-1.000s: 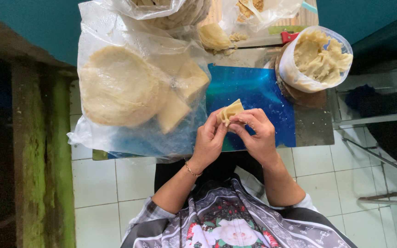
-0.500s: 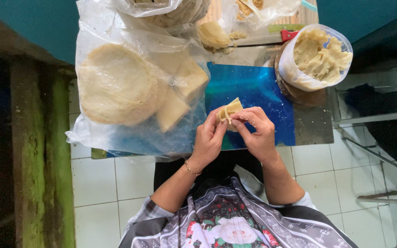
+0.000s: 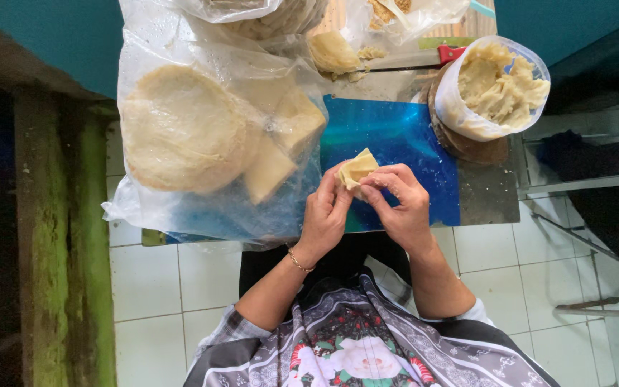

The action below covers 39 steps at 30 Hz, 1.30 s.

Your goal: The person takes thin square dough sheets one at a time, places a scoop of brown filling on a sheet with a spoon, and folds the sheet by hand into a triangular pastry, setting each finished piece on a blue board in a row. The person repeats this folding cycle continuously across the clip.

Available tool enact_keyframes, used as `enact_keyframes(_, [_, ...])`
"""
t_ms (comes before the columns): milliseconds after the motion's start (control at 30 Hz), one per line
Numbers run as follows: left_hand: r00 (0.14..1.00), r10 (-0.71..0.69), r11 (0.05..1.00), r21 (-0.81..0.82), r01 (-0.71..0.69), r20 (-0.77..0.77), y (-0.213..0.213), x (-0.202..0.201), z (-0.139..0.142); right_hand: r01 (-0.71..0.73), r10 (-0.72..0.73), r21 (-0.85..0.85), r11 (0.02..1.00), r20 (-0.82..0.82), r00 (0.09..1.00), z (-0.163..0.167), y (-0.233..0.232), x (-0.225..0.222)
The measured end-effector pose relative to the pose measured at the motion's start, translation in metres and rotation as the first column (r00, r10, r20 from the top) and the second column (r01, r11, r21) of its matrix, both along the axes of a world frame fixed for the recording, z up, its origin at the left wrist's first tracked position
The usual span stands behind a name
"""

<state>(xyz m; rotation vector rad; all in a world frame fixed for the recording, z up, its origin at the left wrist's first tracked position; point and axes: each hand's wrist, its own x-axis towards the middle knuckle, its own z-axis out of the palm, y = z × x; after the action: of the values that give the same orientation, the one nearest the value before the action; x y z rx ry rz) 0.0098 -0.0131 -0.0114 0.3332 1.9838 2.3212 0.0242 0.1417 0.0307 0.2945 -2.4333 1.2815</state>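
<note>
Nearest to me is my patterned apron (image 3: 367, 351), and from under it both my forearms reach out over the white tiled floor (image 3: 159, 287) toward the table. A thin bracelet (image 3: 296, 261) sits on my left wrist. My left hand (image 3: 324, 215) is curled almost closed, thumb and fingertips pinched onto the left edge of a small folded dough wrapper (image 3: 358, 168). My right hand (image 3: 399, 208) is curled the same way, its thumb and first fingers nipping the wrapper's right edge, the other fingers tucked in toward the palm. So the wrapper sits between the two hands, just at and beyond my fingertips, with its pale yellow corner sticking up on the far side of them; whether anything is inside the fold I cannot tell. Both hands hold it above the near edge of a blue mat (image 3: 395, 136) that lies on the metal table (image 3: 488, 193). To the left of my hands, touching the mat and hanging over the table's near edge, is a big clear plastic bag (image 3: 180, 208) with a round stack of wrappers (image 3: 180, 129) in it and a few loose pieces beside the stack. To the far right stands a plastic tub of pale filling (image 3: 496, 86), resting on a round dark board (image 3: 467, 147). Farther still lie a lump of dough (image 3: 332, 51), a red-handled tool (image 3: 450, 53) and more bagged wrappers (image 3: 274, 18) by the far edge.
</note>
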Motion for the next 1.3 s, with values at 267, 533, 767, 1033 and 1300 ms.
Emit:
enact_keyframes(267, [1.000, 0.008, 1.000, -0.009, -0.008, 0.011, 0.001, 0.001, 0.003, 0.000, 0.003, -0.083, 0.997, 0.038, 0.999, -0.009, 0.003, 0.001])
enact_keyframes(533, [1.000, 0.024, 0.998, -0.061, -0.024, 0.000, 0.001, 0.001, 0.001, 0.035, -0.019, -0.176, 0.984, 0.091, 0.996, -0.019, 0.007, 0.003])
enact_keyframes(767, [0.999, 0.000, 1.000, -0.025, 0.001, 0.042, 0.002, 0.002, 0.000, 0.046, -0.029, -0.175, 0.983, 0.096, 0.995, -0.021, 0.005, 0.004])
enact_keyframes(1033, [0.998, -0.037, 0.998, 0.042, 0.035, 0.041, 0.000, 0.002, -0.003, -0.080, 0.088, -0.169, 0.982, 0.045, 0.995, -0.014, 0.008, 0.006])
enact_keyframes(1300, [0.999, -0.034, 0.999, 0.012, 0.034, 0.035, 0.000, 0.002, -0.002, 0.007, 0.019, -0.187, 0.982, 0.134, 0.991, -0.013, 0.003, 0.007])
